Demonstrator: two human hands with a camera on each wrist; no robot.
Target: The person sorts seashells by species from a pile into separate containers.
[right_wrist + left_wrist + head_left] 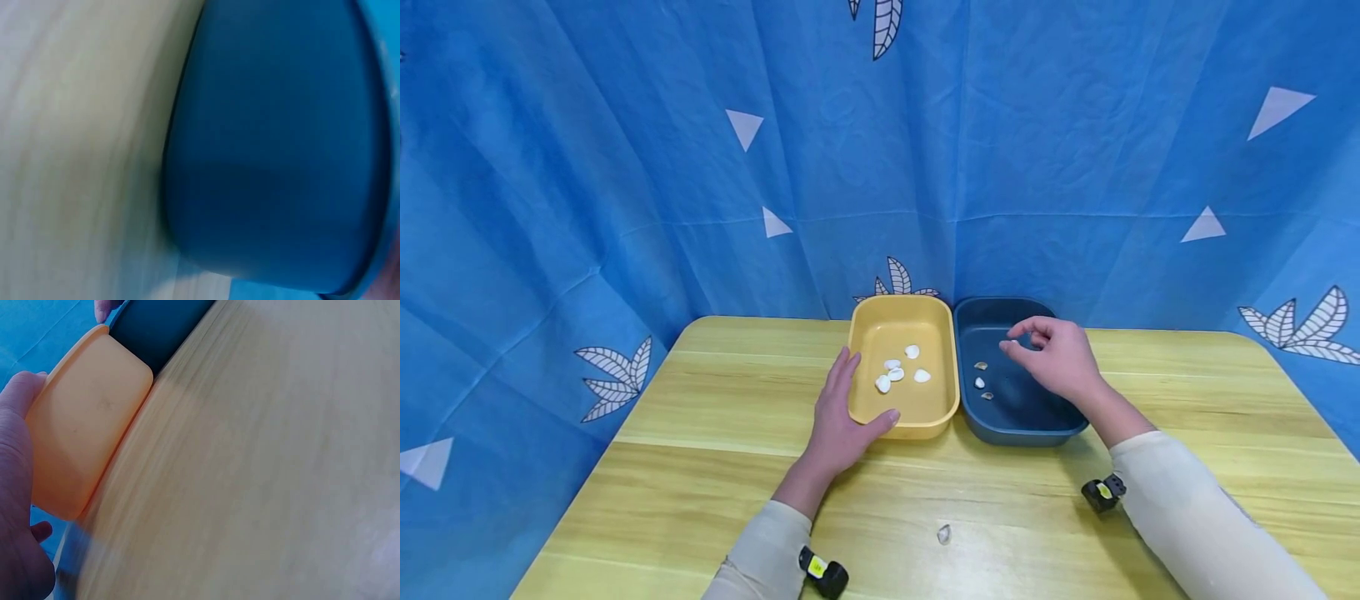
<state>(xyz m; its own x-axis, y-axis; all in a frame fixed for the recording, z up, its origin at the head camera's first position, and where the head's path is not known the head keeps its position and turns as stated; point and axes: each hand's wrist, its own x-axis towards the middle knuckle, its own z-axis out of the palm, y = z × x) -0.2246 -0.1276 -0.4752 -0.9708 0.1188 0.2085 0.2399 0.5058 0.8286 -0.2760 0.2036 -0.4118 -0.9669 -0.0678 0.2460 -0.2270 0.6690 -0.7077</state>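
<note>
My left hand (842, 421) rests on the yellow bin (904, 432), its fingers straight along the left side and its thumb over the front rim. Inside that bin lie several white shells (897, 374). Over the dark blue bin (1022, 437) is my right hand (1056, 358), thumb and index finger brought close together. A small pale spot shows at the thumb tip; I cannot tell whether it is a shell. Below this hand, a white shell (980, 383) and two brownish shells (981, 365) lie on the blue bin's floor. The right wrist view shows mostly the blue bin's outer wall (275, 150).
The two bins stand side by side at the back of the wooden table (715, 467). A single greyish shell (944, 534) lies on the tabletop near the front. A blue patterned curtain (865, 150) hangs right behind the table's far edge.
</note>
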